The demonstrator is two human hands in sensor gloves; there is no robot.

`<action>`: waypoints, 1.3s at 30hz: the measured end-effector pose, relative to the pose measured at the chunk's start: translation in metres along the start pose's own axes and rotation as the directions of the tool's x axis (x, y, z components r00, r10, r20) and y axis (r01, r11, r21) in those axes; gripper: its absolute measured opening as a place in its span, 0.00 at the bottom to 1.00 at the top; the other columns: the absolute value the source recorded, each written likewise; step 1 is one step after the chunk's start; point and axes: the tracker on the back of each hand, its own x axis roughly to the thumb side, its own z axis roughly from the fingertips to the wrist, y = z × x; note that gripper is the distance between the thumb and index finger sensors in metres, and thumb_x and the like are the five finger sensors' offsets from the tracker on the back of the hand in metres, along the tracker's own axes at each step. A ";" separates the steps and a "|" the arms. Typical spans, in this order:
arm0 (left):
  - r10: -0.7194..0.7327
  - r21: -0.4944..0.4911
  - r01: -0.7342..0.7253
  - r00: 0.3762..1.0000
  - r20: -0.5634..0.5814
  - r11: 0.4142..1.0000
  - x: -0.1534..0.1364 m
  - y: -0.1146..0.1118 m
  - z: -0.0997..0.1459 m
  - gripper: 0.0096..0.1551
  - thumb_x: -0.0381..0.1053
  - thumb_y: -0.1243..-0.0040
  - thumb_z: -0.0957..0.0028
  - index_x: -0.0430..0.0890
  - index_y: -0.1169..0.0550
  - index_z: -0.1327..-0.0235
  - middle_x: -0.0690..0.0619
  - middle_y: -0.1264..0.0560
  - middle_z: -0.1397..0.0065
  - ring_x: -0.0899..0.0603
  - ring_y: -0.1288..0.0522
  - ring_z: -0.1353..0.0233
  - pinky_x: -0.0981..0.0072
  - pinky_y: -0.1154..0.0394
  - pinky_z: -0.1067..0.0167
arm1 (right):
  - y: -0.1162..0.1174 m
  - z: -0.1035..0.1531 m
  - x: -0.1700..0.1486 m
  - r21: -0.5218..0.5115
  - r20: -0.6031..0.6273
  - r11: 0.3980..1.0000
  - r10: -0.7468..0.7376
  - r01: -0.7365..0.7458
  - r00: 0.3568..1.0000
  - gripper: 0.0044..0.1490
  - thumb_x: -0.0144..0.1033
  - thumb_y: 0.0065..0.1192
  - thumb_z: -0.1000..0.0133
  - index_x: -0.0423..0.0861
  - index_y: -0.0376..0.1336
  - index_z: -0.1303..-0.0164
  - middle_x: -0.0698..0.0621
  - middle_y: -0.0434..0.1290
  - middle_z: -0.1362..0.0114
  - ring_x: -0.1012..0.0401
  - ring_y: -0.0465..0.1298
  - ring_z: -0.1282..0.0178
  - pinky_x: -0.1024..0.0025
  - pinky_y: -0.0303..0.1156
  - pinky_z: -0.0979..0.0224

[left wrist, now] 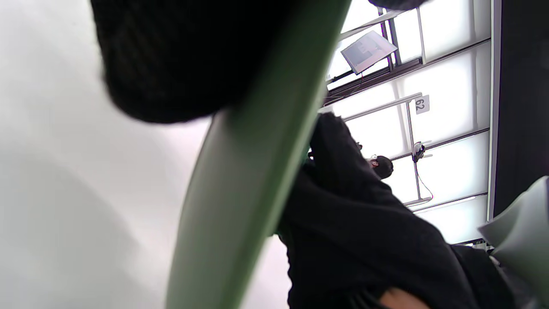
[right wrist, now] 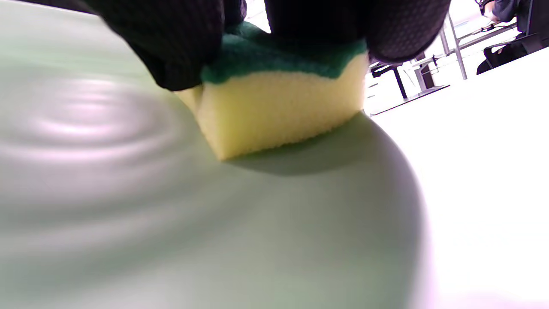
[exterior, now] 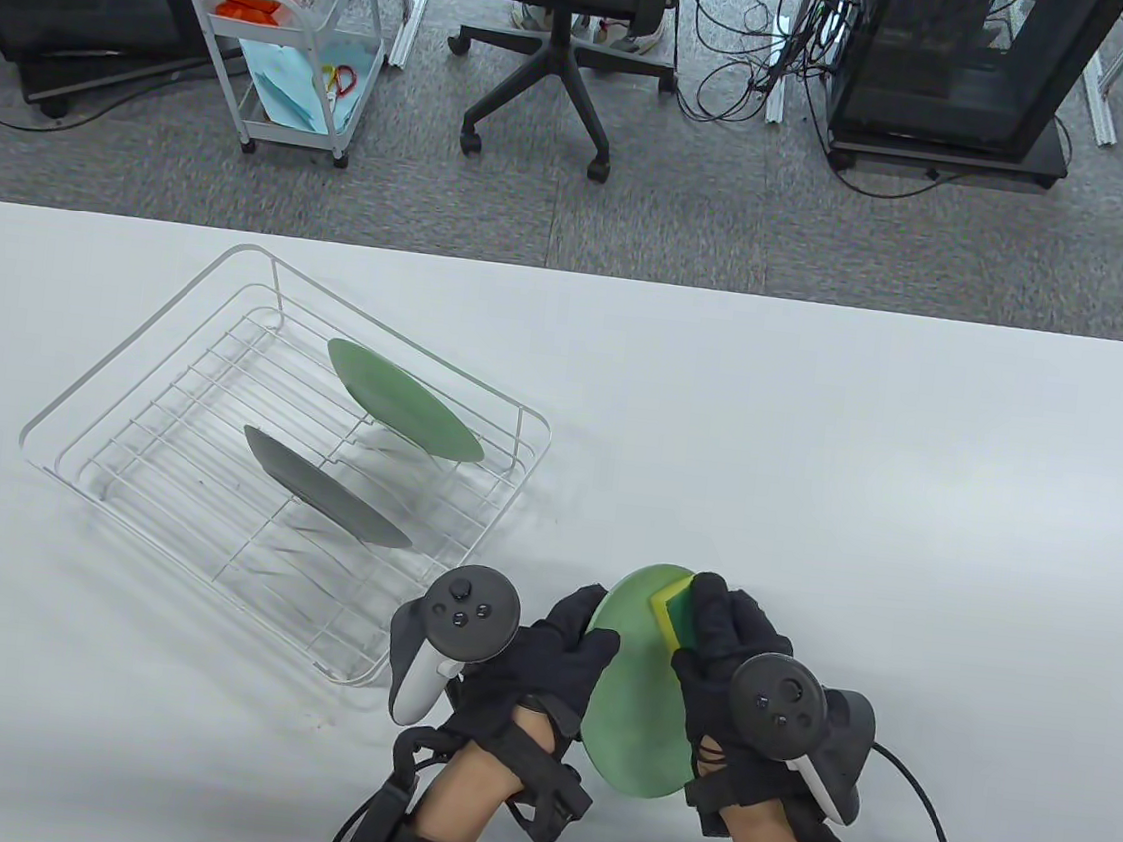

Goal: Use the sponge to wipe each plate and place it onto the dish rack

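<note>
A light green plate (exterior: 637, 700) is held tilted above the table near its front edge. My left hand (exterior: 557, 656) grips its left rim, thumb over the face. My right hand (exterior: 723, 649) holds a yellow and green sponge (exterior: 674, 611) and presses it against the plate's upper right part. In the right wrist view the sponge (right wrist: 279, 103) sits yellow side down on the plate (right wrist: 214, 223). The left wrist view shows the plate (left wrist: 253, 171) edge-on. A white wire dish rack (exterior: 125, 375) stands at the left, holding a green plate (exterior: 403, 399) and a dark grey plate (exterior: 324, 488) upright.
The white table (exterior: 865, 493) stretches to the right of the hands. Cables trail from both wrists at the front edge. Beyond the table stand an office chair (exterior: 553, 29), a white cart (exterior: 293, 22) and black cabinets on the floor.
</note>
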 end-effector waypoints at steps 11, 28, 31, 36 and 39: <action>-0.020 0.142 0.021 1.000 -0.009 0.990 -0.002 0.021 0.009 0.38 0.59 0.52 0.55 0.46 0.43 0.33 0.39 0.32 0.38 0.47 0.15 0.72 0.49 0.22 0.43 | 0.012 0.006 0.010 0.267 -0.014 0.962 0.056 -0.050 0.998 0.42 0.46 0.70 0.55 0.61 0.53 0.31 0.43 0.62 0.26 0.48 0.74 0.34 0.51 0.70 0.34; -0.043 0.140 0.049 0.998 -0.046 0.989 -0.007 0.019 0.007 0.38 0.59 0.52 0.55 0.46 0.42 0.33 0.39 0.34 0.37 0.44 0.17 0.70 0.47 0.24 0.41 | 0.024 0.018 0.044 0.371 0.282 0.912 -0.288 0.173 0.915 0.48 0.47 0.70 0.56 0.58 0.47 0.30 0.43 0.61 0.26 0.48 0.75 0.34 0.51 0.71 0.33; -0.045 0.079 0.047 0.998 -0.032 0.996 -0.006 0.013 0.003 0.38 0.61 0.53 0.55 0.46 0.41 0.33 0.39 0.33 0.37 0.45 0.17 0.72 0.48 0.23 0.42 | 0.023 0.017 0.043 0.324 0.269 0.921 -0.311 0.218 0.912 0.50 0.49 0.70 0.56 0.57 0.45 0.30 0.42 0.61 0.27 0.49 0.76 0.36 0.51 0.72 0.34; -0.009 0.032 0.010 0.999 -0.032 0.999 -0.007 0.006 0.000 0.39 0.62 0.54 0.56 0.46 0.41 0.33 0.38 0.32 0.38 0.46 0.17 0.73 0.48 0.22 0.44 | 0.017 0.015 0.038 0.226 0.238 0.949 -0.272 0.219 0.932 0.50 0.51 0.70 0.56 0.55 0.45 0.30 0.42 0.61 0.27 0.49 0.77 0.38 0.52 0.72 0.36; -0.040 -0.040 0.039 0.999 -0.026 0.998 -0.006 -0.002 -0.003 0.39 0.63 0.55 0.56 0.46 0.40 0.34 0.39 0.32 0.38 0.47 0.17 0.74 0.48 0.22 0.45 | 0.012 0.013 0.033 0.135 0.218 0.972 -0.216 0.190 0.952 0.50 0.51 0.70 0.57 0.54 0.46 0.30 0.41 0.63 0.28 0.49 0.78 0.39 0.52 0.73 0.37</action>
